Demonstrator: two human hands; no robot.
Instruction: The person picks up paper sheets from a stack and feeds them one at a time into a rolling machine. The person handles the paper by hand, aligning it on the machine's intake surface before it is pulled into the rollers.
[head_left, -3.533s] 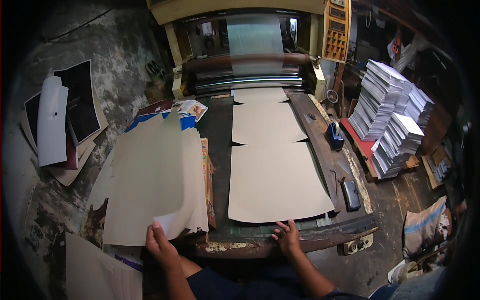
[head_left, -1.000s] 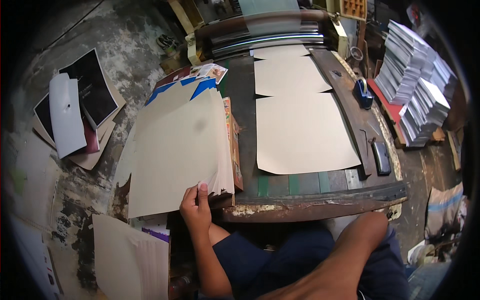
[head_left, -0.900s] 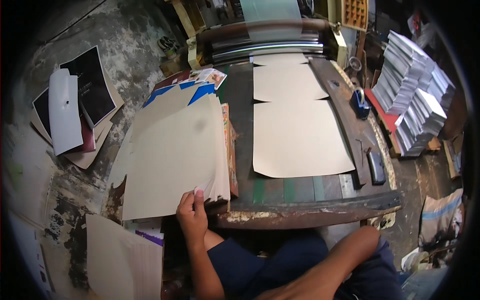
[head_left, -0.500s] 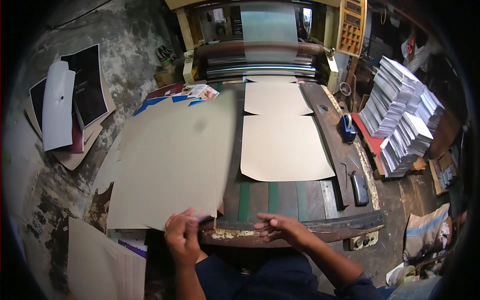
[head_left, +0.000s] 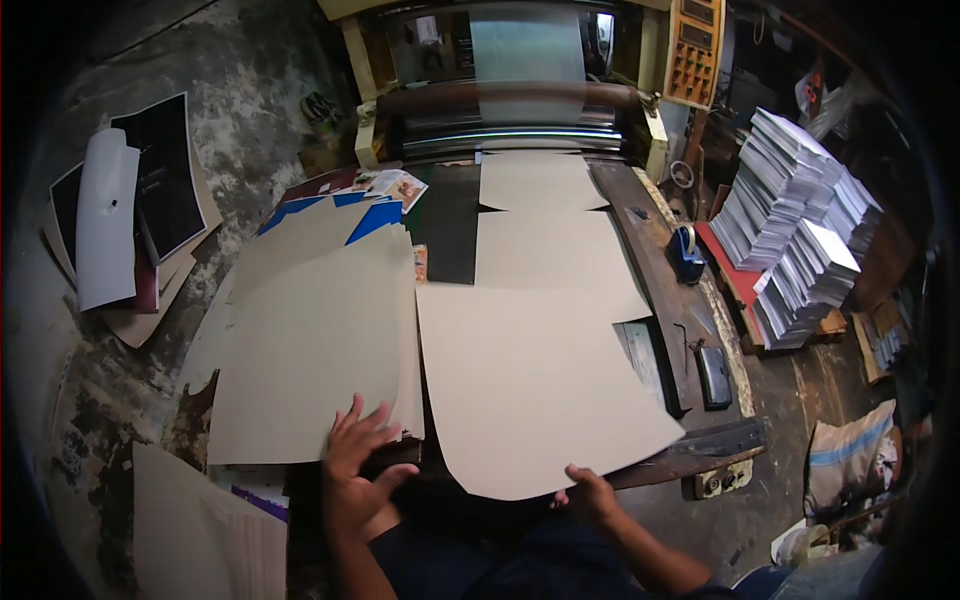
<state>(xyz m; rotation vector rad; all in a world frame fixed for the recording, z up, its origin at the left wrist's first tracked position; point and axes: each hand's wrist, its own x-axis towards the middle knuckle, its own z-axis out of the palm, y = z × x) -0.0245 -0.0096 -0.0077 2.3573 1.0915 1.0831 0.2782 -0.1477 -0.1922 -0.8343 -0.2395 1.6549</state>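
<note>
A large beige sheet of paper (head_left: 530,390) lies over the machine's feed table, tilted, its near edge overhanging the front. My right hand (head_left: 592,497) pinches that near edge, thumb on top and fingers beneath. The far end of the sheet overlaps another beige sheet (head_left: 545,245) lying in line with the rollers (head_left: 510,138). My left hand (head_left: 360,455) has its fingers spread at the front corner of a stack of beige sheets (head_left: 310,340), holding nothing. Whether its fingertips touch the stack I cannot tell.
Right of the feed table are a blue tape dispenser (head_left: 687,253), a dark case (head_left: 714,377) and tall stacks of white paper (head_left: 775,195). Prints and sheets (head_left: 105,220) lie on the floor at left. More beige sheets (head_left: 195,530) stand at lower left.
One sheet has moved from the left stack rightward onto the feed table. My right hand has taken its near edge; my left hand has let go and spread. The fed sheets have moved toward the rollers.
</note>
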